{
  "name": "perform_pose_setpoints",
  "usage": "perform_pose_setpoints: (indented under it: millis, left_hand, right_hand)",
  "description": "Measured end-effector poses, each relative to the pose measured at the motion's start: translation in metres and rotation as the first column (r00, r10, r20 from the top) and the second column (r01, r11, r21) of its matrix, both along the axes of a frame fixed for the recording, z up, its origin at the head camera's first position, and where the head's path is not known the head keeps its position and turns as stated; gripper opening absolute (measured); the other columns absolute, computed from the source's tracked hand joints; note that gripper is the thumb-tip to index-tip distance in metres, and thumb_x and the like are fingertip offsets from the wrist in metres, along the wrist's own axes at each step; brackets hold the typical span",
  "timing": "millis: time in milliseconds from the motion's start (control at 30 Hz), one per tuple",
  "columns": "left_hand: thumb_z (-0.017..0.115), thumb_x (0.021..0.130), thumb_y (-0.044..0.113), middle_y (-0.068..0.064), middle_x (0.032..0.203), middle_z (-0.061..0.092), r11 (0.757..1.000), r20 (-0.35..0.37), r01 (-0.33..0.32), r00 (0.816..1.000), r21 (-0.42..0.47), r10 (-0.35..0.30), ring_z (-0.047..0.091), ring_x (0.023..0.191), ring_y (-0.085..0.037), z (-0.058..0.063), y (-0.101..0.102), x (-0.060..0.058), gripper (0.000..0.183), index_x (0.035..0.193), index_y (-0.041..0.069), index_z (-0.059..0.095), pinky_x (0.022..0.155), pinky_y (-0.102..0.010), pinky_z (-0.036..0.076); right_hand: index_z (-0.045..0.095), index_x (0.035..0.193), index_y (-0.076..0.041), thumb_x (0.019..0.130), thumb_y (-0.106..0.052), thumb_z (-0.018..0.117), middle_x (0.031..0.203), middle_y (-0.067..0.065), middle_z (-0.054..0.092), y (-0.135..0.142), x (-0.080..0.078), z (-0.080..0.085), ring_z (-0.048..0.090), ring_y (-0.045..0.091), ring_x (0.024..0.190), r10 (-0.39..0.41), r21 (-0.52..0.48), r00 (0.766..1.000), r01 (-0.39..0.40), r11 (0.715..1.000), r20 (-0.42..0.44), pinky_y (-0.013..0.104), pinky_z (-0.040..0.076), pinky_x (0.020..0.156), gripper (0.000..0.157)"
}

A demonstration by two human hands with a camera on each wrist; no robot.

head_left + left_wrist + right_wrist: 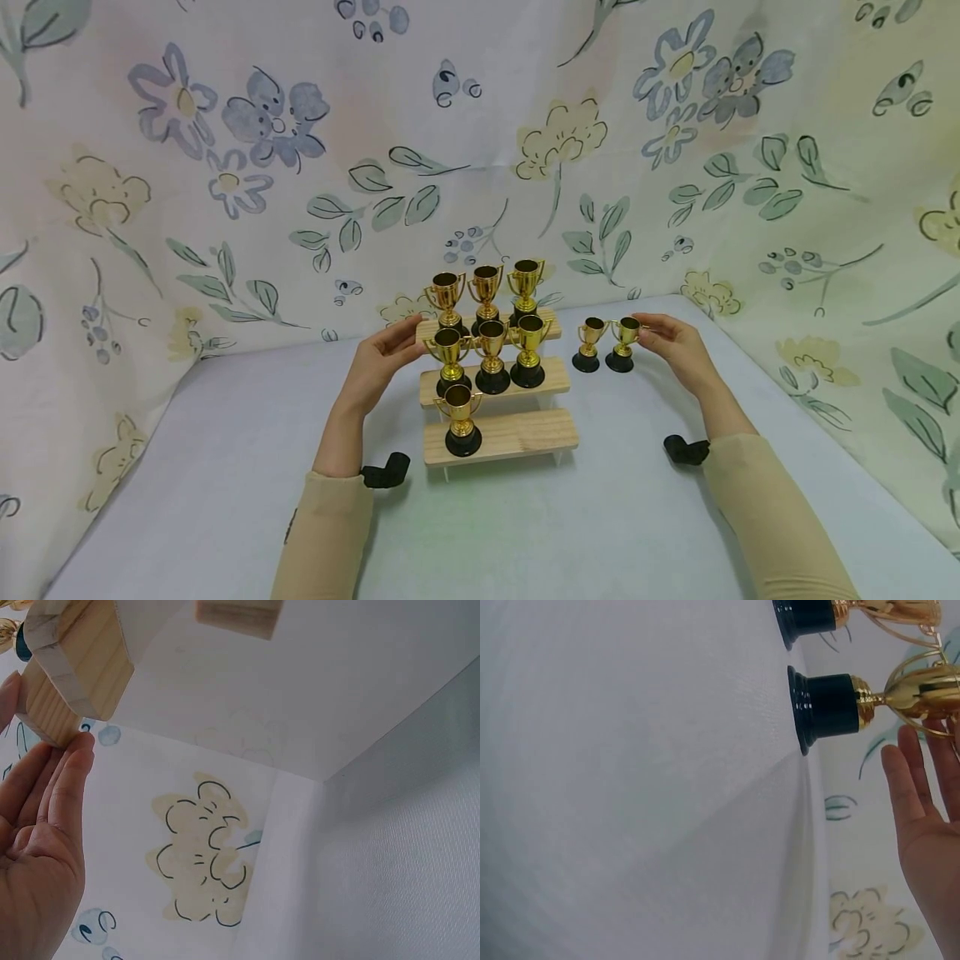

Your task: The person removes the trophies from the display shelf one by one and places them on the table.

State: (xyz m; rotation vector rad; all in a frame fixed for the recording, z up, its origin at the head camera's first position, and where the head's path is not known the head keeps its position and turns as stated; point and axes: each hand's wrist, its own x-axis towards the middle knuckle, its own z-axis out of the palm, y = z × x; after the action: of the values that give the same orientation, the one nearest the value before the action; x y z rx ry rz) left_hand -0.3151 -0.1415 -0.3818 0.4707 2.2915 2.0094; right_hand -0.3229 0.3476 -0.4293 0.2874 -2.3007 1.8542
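Observation:
My left hand [378,360] is at the left end of the top wooden shelf [553,325] of a three-tier display stand. In the left wrist view, thumb and fingers [71,769] lie on either side of the board end, pinching it. My right hand [678,346] is beside a small gold trophy cup [624,343] on a black base, upright on the table. Its straight fingers [901,784] reach the cup's handle; the thumb is hard to make out. Another trophy [590,343] stands just left of that one.
Three trophies stand on the top shelf and three on the middle shelf [555,377]. One trophy [461,418] stands at the left of the bottom shelf [528,435], whose right part is bare wood. A floral cloth [480,125] hangs behind the white table [510,533].

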Motion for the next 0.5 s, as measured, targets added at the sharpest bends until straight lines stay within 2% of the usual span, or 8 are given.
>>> perform_pose_setpoints:
  millis: [167, 300, 400, 500]
  left_hand:
    - [0.071, 0.092, 0.022, -0.003, 0.156, 0.045, 1.000, 0.002, -0.002, 1.000, -0.002, 0.002, 0.046, 0.143, -0.022, -0.0004, -0.0008, 0.0001, 0.062, 0.149, 0.015, 0.046, 0.107, -0.021, 0.048]
    - [0.071, 0.092, 0.021, -0.003, 0.156, 0.045, 1.000, 0.003, 0.001, 1.000, 0.002, -0.001, 0.046, 0.143, -0.022, -0.0001, -0.0008, 0.0002, 0.062, 0.149, 0.015, 0.046, 0.106, -0.020, 0.049]
    - [0.071, 0.092, 0.021, -0.003, 0.156, 0.045, 1.000, 0.001, 0.002, 1.000, 0.003, -0.002, 0.046, 0.143, -0.022, 0.0002, -0.0005, 0.0002, 0.062, 0.149, 0.015, 0.046, 0.105, -0.019, 0.049]
    - [0.070, 0.093, 0.021, -0.003, 0.156, 0.045, 1.000, 0.000, 0.004, 1.000, 0.002, -0.004, 0.046, 0.143, -0.022, 0.0002, -0.0003, -0.0002, 0.062, 0.149, 0.015, 0.045, 0.106, -0.019, 0.049]
  right_hand:
    - [0.048, 0.138, 0.010, 0.099, -0.012, 0.060, 0.109, -0.022, 0.069, -0.0004, 0.0022, 0.0019, 0.066, -0.007, 0.097, -0.001, -0.030, 0.999, 0.000, 1.000, -0.035, 0.009, 0.055, 0.085, 0.046]
    - [0.050, 0.137, 0.008, 0.099, -0.016, 0.060, 0.111, -0.023, 0.068, -0.0018, 0.0047, 0.0036, 0.064, -0.009, 0.101, -0.042, -0.033, 0.997, 0.041, 0.999, -0.058, 0.006, 0.052, 0.087, 0.046]
    - [0.054, 0.135, 0.004, 0.098, -0.015, 0.061, 0.110, -0.023, 0.069, -0.0025, 0.0063, 0.0048, 0.063, -0.010, 0.103, -0.076, -0.059, 0.994, 0.072, 0.996, -0.079, 0.004, 0.051, 0.087, 0.042]
    - [0.062, 0.128, -0.003, 0.097, -0.010, 0.062, 0.108, -0.020, 0.071, -0.0032, 0.0075, 0.0065, 0.065, -0.008, 0.101, -0.089, -0.135, 0.991, 0.075, 0.988, -0.102, 0.004, 0.051, 0.086, 0.032]
